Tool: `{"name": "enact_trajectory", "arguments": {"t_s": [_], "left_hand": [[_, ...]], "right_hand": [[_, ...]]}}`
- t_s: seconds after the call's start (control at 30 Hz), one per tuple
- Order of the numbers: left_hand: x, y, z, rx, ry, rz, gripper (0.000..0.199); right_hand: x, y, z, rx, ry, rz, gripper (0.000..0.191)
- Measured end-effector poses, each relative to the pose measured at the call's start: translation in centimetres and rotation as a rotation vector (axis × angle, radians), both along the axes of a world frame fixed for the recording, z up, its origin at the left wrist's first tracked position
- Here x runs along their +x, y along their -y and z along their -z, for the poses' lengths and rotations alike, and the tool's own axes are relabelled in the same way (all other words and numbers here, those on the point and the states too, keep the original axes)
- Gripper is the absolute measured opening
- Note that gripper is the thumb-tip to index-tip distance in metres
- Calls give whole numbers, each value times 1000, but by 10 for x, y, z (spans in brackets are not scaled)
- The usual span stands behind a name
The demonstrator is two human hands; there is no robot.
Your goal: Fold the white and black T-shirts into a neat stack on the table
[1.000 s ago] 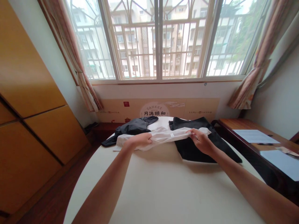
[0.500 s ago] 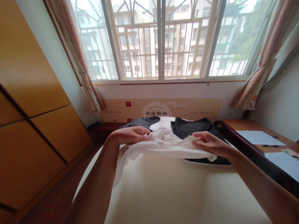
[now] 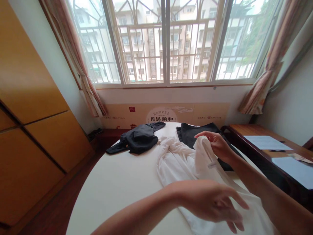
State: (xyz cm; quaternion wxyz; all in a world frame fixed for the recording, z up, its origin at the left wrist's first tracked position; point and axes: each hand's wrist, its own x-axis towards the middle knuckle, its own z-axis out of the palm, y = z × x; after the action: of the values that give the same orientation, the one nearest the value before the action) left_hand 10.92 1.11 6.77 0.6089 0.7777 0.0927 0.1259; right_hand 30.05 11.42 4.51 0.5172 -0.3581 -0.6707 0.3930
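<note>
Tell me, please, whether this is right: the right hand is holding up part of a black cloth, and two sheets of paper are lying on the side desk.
Not quite: the right hand is holding up part of a white cloth, not a black one, as the head view shows. Two sheets of paper are lying on the side desk.
</note>
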Motion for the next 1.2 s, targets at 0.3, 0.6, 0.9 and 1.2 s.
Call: {"name": "enact_trajectory", "arguments": {"t_s": [0.3, 0.6, 0.9, 1.2], "left_hand": [[-79, -110, 2, 489, -41, -626, 75], [-72, -104, 12, 603, -246, -353, 26], [-54, -96, 40, 861, -235, -241, 56], [-71, -102, -9, 889, 79, -768, 10]], "right_hand": [[-34, 20, 0, -346, -339, -336, 46], [-28, 22, -4, -269, -14, -476, 49], [-16, -1, 3, -171, -134, -101, 60], [3, -1, 2, -186, 94, -161, 54]]}}
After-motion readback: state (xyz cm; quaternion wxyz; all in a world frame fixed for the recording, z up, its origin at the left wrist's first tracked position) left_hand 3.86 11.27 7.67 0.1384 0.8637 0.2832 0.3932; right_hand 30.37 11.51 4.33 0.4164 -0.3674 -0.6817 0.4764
